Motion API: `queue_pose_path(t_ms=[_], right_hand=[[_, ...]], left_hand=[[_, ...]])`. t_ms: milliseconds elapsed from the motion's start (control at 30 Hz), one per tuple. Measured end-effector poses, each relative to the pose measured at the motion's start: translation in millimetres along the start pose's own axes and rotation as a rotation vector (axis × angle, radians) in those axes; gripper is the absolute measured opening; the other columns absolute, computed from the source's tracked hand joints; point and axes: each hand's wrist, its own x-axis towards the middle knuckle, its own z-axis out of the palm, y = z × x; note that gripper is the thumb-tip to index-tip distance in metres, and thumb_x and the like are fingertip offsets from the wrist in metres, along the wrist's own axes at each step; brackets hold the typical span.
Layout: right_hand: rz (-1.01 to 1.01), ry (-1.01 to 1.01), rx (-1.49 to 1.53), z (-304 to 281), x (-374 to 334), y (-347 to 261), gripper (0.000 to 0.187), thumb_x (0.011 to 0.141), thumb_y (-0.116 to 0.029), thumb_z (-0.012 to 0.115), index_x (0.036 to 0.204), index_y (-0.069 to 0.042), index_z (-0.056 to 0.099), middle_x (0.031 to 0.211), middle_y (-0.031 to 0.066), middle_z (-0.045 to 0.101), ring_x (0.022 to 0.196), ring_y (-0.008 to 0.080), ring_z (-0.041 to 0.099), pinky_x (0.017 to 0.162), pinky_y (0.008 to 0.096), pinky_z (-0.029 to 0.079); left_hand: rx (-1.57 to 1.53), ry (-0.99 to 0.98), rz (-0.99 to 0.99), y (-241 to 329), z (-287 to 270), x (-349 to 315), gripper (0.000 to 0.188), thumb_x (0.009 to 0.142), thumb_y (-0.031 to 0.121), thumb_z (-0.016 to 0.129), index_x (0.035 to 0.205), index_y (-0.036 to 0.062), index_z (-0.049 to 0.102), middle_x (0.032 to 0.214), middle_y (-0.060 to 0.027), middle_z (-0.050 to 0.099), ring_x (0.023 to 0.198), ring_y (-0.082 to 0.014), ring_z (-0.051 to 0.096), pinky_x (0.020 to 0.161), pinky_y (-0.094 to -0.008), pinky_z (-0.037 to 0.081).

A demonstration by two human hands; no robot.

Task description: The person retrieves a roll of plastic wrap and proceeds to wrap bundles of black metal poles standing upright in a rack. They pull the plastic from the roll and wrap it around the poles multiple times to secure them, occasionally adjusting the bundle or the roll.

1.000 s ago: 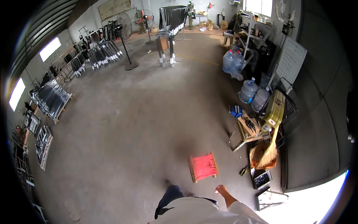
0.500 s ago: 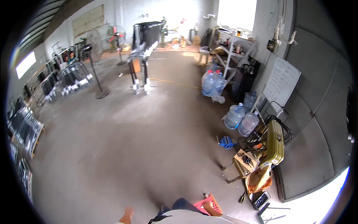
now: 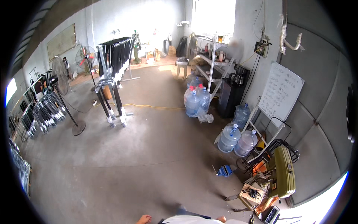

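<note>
1. Our left hand (image 3: pixel 144 219) hangs nearer us than the blue vise (image 3: pixel 225 171) and well to its left. We see nothing in it, but it is too small and cropped for us to tell how far its fingers are spread.
2. Our right hand (image 3: pixel 222 218) shows only in part, almost straight toward us from the vise; we cannot tell whether it is open or closed.
3. The thing nearest that hand is a low stool (image 3: pixel 246 203), to the right of the vise and closer to us. We see a wooden board (image 3: pixel 257 199) on it, bearing a heap of black parts (image 3: pixel 253 192).
4. Well to the right of the vise, beside the stool, we see an olive case (image 3: pixel 285 171) standing on edge.
5. Beyond the vise stand two large water bottles (image 3: pixel 228 140).
</note>
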Motion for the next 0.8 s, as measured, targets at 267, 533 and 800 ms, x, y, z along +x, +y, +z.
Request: queue_pose_path(t_ms=[267, 533, 800], right_hand=[[-0.183, -0.202, 0.17, -37, 95, -335, 0.01, 0.07, -0.012, 0.056, 0.072, -0.006, 0.064, 0.058, 0.0052, 0.056, 0.048, 0.0145, 0.054, 0.044, 0.0256, 0.045], [-0.086, -0.305, 0.171, -15, 174, -531, 0.014, 0.074, -0.008, 0.05, 0.078, -0.006, 0.063, 0.06, 0.0047, 0.057, 0.052, 0.0133, 0.054, 0.046, 0.0255, 0.045], [-0.293, -0.227, 0.49, -71, 226, -707, 0.019, 0.078, 0.002, 0.04, 0.084, -0.001, 0.057, 0.064, 0.0083, 0.06, 0.053, 0.0131, 0.057, 0.045, 0.0232, 0.044]], left_hand=[[-0.28, -0.011, -0.529, 68, -27, 88, 0.019, 0.081, 0.015, 0.048, 0.091, 0.0034, 0.06, 0.077, -0.0088, 0.061, 0.072, -0.0187, 0.059, 0.059, -0.0338, 0.047], [-0.245, -0.008, -0.477, 232, -121, 258, 0.02, 0.08, 0.015, 0.049, 0.092, 0.002, 0.058, 0.07, -0.0093, 0.06, 0.064, -0.0198, 0.058, 0.055, -0.0348, 0.046], [-0.094, 0.311, 0.471, 551, -269, 492, 0.016, 0.086, 0.01, 0.041, 0.084, 0.0029, 0.056, 0.066, -0.0046, 0.056, 0.056, -0.0117, 0.052, 0.051, -0.0263, 0.044]])
